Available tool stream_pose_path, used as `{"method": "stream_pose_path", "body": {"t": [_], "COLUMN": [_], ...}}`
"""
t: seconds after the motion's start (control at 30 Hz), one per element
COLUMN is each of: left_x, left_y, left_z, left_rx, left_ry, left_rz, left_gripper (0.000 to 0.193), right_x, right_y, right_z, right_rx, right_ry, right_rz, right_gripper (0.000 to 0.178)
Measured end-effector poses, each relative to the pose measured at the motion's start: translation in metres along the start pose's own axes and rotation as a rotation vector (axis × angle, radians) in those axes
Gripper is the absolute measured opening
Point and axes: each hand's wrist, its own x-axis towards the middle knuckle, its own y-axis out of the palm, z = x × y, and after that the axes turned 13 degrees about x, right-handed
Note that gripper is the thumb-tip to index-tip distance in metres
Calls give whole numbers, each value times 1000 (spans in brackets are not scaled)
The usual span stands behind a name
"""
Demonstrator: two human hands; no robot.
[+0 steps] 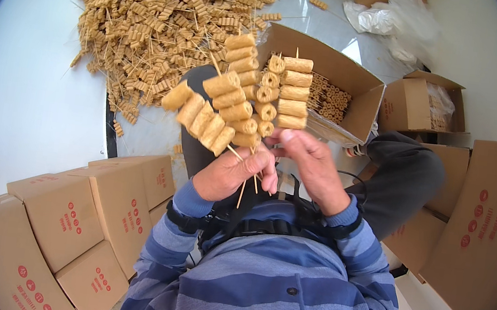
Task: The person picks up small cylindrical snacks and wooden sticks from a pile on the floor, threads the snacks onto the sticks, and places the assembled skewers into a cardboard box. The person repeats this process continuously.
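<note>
Tan rolled snacks on thin sticks, the skewers (241, 94), fan out at the frame's centre, above both hands. The open carton (357, 94) sits just behind them, its rim close; closed boxes (64, 218) crowd lower left and right. Left hand (230, 174) is clenched around the stick ends; right hand (313, 166), fingers curled, pinches them beside it, wrists raised.
</note>
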Motion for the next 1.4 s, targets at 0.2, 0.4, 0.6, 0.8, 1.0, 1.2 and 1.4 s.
{"method": "stream_pose_path", "body": {"t": [0.2, 0.4, 0.6, 0.8, 1.0, 1.2, 1.4], "left_x": [-15, -11, -4, -5, -12, -21, -1], "left_y": [3, 4, 8, 11, -19, -52, -23], "left_z": [15, 14, 14, 20, -6, -26, -19], "left_rx": [-4, 63, -181, -341, 615, 3, -147], "left_ry": [-99, -117, -328, -382, -100, -50, 111], "left_rz": [115, 259, 362, 399, 393, -181, -359], "left_gripper": [39, 21, 25, 25, 33, 90, 64], "right_x": [-4, 0, -4, -3, -1, -5, -4], "right_y": [1, 3, 13, 9, 9, 10, 12], "right_z": [-10, -9, -9, -10, -8, 4, 6], "right_rx": [208, -2, 142, 152, 199, 245, 110], "right_ry": [316, 502, 256, 336, 204, 428, 439], "right_rz": [372, 520, 333, 413, 294, 266, 302], "right_gripper": [28, 41, 40, 30, 24, 29, 34]}}
